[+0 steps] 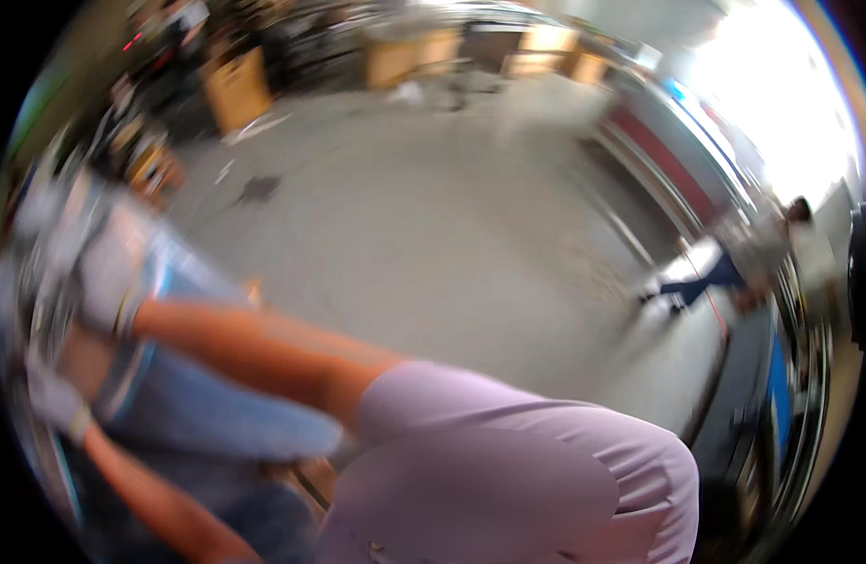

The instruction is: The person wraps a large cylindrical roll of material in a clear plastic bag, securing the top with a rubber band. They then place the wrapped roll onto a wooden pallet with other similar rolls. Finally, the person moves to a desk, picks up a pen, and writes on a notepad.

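Both my arms stretch to the left rim of the view, where motion smears everything. My right hand (pixel 109 282), in a white glove, rests on or right beside a tan thing with clear, bluish plastic (pixel 184 268) around it. Lower down, my left hand (pixel 55 402), also white-gloved, is next to a tan patch (pixel 87 362) between the two hands. The fingers of both hands are too blurred to read. Below my right forearm lies a large blue-grey plastic-looking sheet or bag (pixel 236 409); its contents cannot be made out.
A grey floor (pixel 386 226) spreads ahead, with a dark stain (pixel 259 188). Wooden-toned boxes (pixel 236 89) and cabinets (pixel 409 58) stand at the back. On the right, a person (pixel 748 254) walks near a long grey and red machine (pixel 673 155). A dark and blue unit (pixel 748 395) stands nearer.
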Demonstrator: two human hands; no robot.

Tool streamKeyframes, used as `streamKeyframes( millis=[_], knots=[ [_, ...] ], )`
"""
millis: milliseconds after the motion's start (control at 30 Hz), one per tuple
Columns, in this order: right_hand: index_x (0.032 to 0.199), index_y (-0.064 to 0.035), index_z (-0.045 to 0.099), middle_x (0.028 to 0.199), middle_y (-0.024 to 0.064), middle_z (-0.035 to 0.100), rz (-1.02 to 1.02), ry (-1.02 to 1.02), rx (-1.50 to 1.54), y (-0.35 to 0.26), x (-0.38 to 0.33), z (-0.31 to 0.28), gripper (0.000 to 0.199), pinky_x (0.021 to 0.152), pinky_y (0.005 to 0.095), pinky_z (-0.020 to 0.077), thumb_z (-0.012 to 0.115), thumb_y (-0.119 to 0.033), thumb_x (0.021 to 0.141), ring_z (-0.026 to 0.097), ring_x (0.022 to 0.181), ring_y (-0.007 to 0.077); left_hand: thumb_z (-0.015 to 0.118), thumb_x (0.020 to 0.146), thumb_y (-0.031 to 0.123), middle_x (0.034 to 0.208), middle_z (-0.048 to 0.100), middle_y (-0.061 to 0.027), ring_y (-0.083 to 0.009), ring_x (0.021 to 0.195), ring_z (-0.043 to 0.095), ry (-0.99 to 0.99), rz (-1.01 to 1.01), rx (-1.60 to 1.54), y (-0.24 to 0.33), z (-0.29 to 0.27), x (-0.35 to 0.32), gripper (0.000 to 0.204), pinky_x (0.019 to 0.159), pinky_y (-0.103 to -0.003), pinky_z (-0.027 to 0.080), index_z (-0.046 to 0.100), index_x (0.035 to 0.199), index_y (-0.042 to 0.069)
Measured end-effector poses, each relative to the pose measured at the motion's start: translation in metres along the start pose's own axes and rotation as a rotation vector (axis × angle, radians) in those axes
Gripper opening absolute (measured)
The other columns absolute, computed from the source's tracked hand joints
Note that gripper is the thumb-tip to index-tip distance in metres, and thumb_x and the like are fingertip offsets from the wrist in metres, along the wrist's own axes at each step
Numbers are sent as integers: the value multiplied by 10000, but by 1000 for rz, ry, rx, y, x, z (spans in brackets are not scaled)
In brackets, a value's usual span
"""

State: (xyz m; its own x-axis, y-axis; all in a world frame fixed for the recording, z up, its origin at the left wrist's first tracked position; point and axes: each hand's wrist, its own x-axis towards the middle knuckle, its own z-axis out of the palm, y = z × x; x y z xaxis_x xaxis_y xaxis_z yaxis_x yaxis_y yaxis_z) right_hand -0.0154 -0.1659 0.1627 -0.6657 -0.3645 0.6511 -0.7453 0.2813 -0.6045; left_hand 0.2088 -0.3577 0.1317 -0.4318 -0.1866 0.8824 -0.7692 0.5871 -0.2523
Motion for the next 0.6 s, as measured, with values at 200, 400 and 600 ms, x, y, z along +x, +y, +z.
streamKeyframes(
  millis=[200,400,600],
  knots=[
    [632,-36,671,596,182,610,-309,-40,353,4,10,6,447,666,477,431,537,-403,848,584,611,354,499,955,111,877,679,-222,-396,716,657,234,134,52,28,-44,28,398,622,-482,516,536,1351,119],
    [543,-26,635,593,233,593,-577,133,440,4,38,11,550,599,485,485,510,-422,904,606,562,399,481,1023,307,699,620,-233,-327,595,558,211,-355,-436,70,-70,56,453,607,-457,396,657,823,-60],
    [692,-9,679,726,269,619,-429,-96,542,41,43,0,535,678,504,491,477,-440,937,627,717,440,472,1009,296,988,705,-204,-378,1016,645,351,-203,-291,113,-74,60,391,956,-402,462,702,993,-20]
  ],
)
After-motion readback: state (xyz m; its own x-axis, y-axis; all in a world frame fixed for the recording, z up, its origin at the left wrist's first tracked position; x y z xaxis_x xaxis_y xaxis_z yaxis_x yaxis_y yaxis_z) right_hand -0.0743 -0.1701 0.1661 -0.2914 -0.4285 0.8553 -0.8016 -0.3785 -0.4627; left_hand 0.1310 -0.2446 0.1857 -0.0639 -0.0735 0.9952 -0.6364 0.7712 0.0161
